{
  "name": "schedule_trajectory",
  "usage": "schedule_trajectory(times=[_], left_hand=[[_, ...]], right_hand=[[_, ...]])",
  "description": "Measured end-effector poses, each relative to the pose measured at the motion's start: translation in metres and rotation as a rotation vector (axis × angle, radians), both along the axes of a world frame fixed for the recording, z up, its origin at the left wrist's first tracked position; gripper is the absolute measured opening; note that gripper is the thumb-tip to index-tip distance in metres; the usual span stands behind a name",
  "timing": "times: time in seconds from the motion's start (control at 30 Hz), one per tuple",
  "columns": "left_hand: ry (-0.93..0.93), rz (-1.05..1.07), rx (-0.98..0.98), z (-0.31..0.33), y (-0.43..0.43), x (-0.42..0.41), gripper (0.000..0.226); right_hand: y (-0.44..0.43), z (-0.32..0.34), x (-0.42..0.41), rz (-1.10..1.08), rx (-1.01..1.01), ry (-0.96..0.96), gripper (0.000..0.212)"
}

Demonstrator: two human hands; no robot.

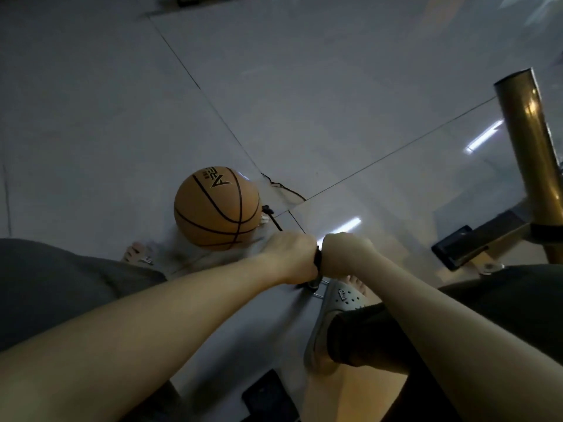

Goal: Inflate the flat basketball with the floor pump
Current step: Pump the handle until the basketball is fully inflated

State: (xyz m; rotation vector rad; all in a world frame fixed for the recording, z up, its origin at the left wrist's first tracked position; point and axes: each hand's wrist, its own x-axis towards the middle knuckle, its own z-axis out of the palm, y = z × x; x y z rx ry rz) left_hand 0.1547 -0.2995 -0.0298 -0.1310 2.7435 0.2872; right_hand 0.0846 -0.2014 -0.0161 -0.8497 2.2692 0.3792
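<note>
Left hand (291,258), right hand (345,254) grip handle (317,259) — basketball (217,208) near.

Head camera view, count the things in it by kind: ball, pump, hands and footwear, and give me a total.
Basketball: 1
Floor pump: 1, gripped by both hands
Hands: 2, left hand and right hand
Grey clogs: 2, left clog and right clog
Total: 6
</note>
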Motion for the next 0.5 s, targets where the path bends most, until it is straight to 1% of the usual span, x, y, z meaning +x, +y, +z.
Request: schedule_trajectory(times=[0.1, 0.23, 0.3, 0.4, 0.5], left_hand=[[0.014, 0.009, 0.009, 0.004, 0.007, -0.004, 0.008], [-0.077, -0.001, -0.003, 0.018, 0.007, 0.002, 0.01], [-0.089, -0.014, 0.013, 0.039, 0.002, -0.003, 0.013], [-0.009, -0.001, 0.004, 0.09, -0.007, -0.016, 0.017], [0.025, 0.0, -0.013, 0.115, -0.01, -0.022, 0.018]], right_hand=[[0.005, 0.002, -0.007, 0.006, -0.003, -0.015, 0.008], [0.008, 0.013, 0.008, 0.014, -0.093, 0.033, 0.007], [0.009, 0.032, 0.004, 0.0, -0.184, 0.033, 0.011], [0.013, 0.077, -0.014, -0.054, -0.306, 0.043, 0.011], [0.013, 0.099, -0.018, -0.097, -0.329, 0.041, 0.016]])
